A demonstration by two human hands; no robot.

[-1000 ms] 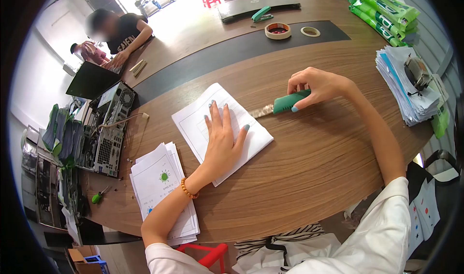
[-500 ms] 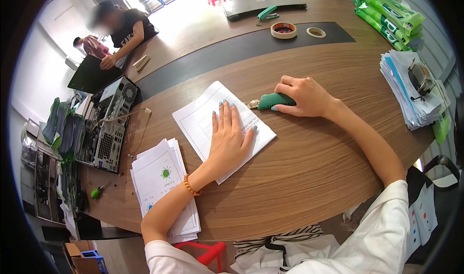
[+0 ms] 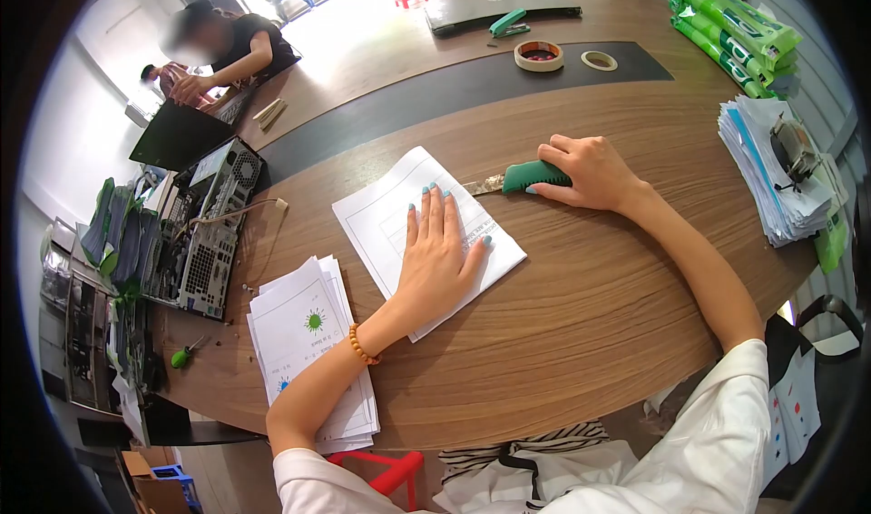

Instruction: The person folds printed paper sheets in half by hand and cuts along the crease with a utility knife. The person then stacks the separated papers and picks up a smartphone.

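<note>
My left hand [image 3: 435, 255] lies flat on a folded sheet of white printed paper [image 3: 372, 210], its fingers spread. An orange bead bracelet [image 3: 360, 344] circles the left wrist. To the right, my right hand [image 3: 590, 171] is wrapped around the green handle of a knife [image 3: 531, 177]. The worn, mottled blade points left, and its tip end meets the paper's upper right edge near my left fingers. Whether the tip lies inside the fold cannot be made out. Beneath my left forearm is a stack of printed sheets [image 3: 295, 319] with green and blue splashes.
An opened computer case [image 3: 209, 242] and a green screwdriver [image 3: 184, 357] are at left. Tape rolls [image 3: 539, 57], a stapler [image 3: 508, 24] and a closed laptop [image 3: 499, 8] sit farther back. A paper pile [image 3: 771, 169] and green packs [image 3: 730, 33] line the right. Another person [image 3: 245, 51] works at a black laptop.
My right hand has drawn the knife a little to the right and away from me, so more blade shows beyond the paper. My left hand stays pressed down. The other person's hand has lifted.
</note>
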